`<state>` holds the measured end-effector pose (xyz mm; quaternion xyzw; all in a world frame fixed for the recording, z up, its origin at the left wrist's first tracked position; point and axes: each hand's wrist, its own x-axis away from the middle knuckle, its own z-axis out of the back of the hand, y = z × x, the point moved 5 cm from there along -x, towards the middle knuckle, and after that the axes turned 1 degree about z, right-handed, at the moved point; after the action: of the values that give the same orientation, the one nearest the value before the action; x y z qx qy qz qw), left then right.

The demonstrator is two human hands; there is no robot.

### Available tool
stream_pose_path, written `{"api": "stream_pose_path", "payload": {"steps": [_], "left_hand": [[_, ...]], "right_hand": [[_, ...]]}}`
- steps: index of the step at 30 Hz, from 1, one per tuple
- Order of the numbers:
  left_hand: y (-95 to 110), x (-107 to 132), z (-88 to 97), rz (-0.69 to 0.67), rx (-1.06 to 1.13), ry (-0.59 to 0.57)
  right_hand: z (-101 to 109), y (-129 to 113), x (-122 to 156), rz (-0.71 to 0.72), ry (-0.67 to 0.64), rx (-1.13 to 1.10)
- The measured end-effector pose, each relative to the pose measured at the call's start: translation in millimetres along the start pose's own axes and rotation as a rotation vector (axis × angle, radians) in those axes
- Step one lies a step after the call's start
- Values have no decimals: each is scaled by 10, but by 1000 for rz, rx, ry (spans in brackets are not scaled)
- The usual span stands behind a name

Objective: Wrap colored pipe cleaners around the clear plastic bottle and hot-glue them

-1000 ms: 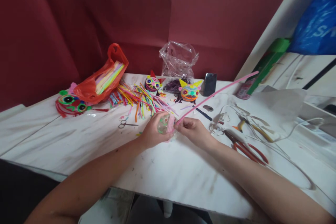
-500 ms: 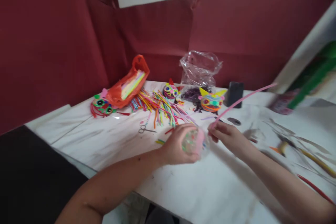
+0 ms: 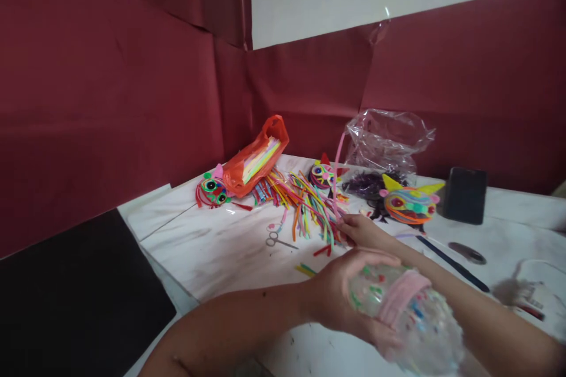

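Though see-through, rounded container [image 3: 435, 333] with fuzzy pink band [image 3: 403, 297]

Clear plas. container [image 3: 431, 333] — matt band [image 3: 403, 297], crinkly see-thru bag [image 3: 387, 144], metal scissors [image 3: 280, 241]

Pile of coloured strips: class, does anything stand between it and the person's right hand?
Nothing visible does. The right hand, gripping a pink strip, appears at the right edge of the pile of coloured strips; whether they touch is unclear. The left hand holds the clear container nearer the camera, out of the way.
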<state>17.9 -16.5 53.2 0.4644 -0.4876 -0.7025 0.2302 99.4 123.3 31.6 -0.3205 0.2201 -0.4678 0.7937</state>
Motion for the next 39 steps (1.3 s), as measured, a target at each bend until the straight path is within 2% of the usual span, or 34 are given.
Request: {"api": "stream_pose_path", "payload": {"steps": [3,4,6,7,8,12,13,16,18,20,22,24,28,30,35,39], "left_hand": [[-1,-16,163,173,183,-17],[28,-16,273,191,198,-25],[136,10,601,137,66,-13],[202,45,821,87,-15,46],[237,103,1056,93,-73,121],[219,519,1927,363,-51,529],[243,640,2102,356,-29,681],[315,857,2410,298,36,893],[368,885,2544,275,19,954],[408,844,2657,268,-5,959],[415,770,2733,266,12,886],[414,721,2769,213,45,788],[406,781,2757,-5,149,679],[387,830,2722,-54,184,631],[368,904,2711,-80,204,617],[383,961,2779,-108,208,662]], "right_hand": [[11,-16,-207,47,54,117],[35,-36,-259,67,80,153],[86,-120,-347,121,136,215],[102,-187,-391,153,159,241],[106,-273,-441,188,175,264],[-52,-786,-753,349,186,341],[-133,-942,-860,394,181,357],[-448,-1379,-1202,492,151,401],[-688,-1611,-1394,550,119,416],[-923,-1769,-1524,604,63,426],[-1114,-1847,-1605,632,-15,434],[-1220,-1868,-1668,625,-79,430],[-1181,-1897,-1842,545,-51,403],[-1151,-1944,-1941,524,-27,401],[-1232,-1965,-2118,473,-50,419],[-1152,-1774,-2189,428,52,319]]}}
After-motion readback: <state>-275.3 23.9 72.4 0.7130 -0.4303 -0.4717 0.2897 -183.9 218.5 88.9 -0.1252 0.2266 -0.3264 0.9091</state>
